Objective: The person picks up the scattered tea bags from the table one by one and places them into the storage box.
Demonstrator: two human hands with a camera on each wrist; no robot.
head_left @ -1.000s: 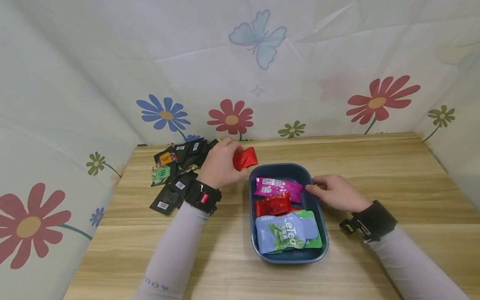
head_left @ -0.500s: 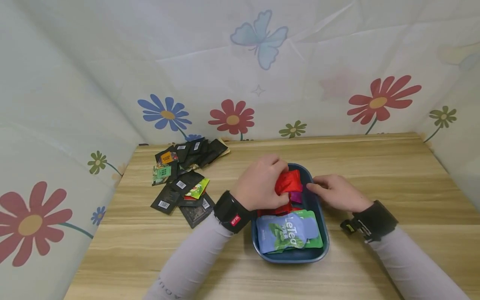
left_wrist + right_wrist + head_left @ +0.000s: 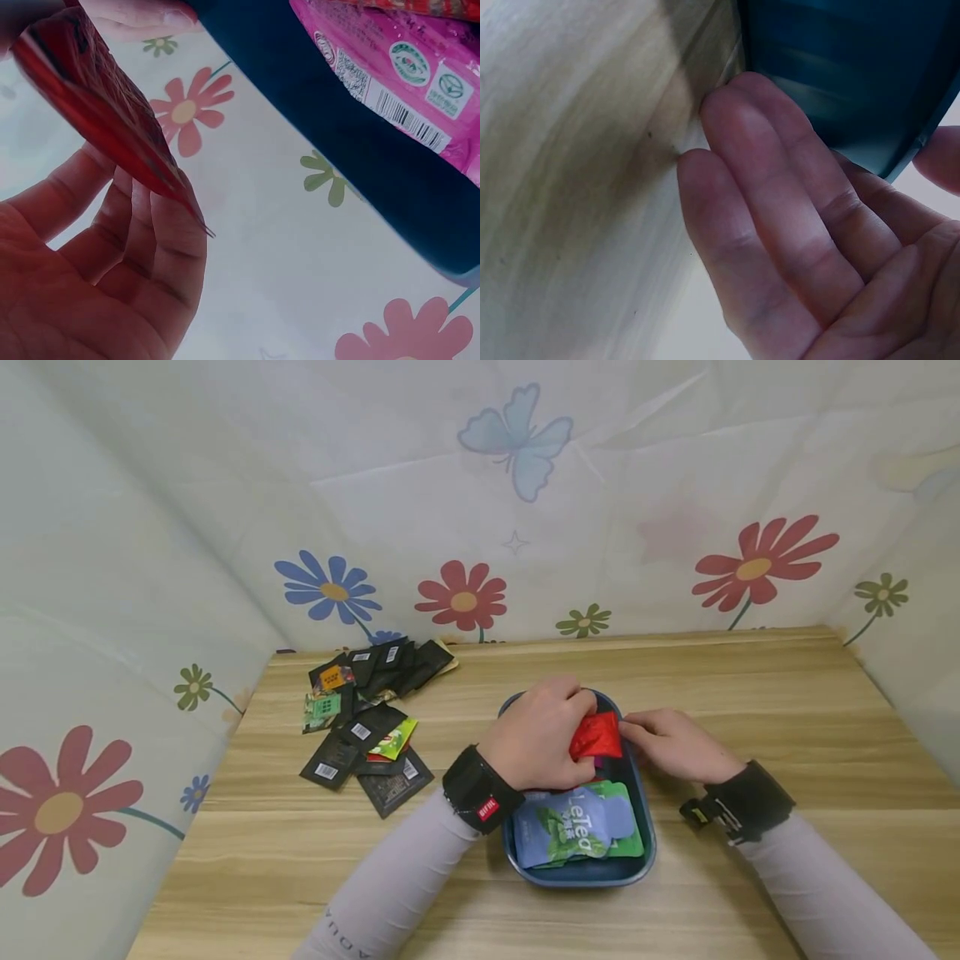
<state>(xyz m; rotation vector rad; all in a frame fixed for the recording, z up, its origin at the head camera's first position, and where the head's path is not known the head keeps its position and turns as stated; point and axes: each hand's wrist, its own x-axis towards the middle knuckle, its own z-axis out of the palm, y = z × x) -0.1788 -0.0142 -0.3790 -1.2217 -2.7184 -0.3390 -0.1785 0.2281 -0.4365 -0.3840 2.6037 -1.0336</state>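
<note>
Hanging beyond both my hands is a flower-printed curtain, and below them spreads a wood-grain table. On it, a dark blue bin sits under my left hand and beside my right hand, whose fingers are extended, thumb at the rim. Left of my left grip lies a heap of mostly black sachets. In the bin, a blue LeTea pouch lies nearer me than that grip, a magenta packet beneath it. My left thumb and fingers pinch a red foil packet over the bin's right side.
</note>
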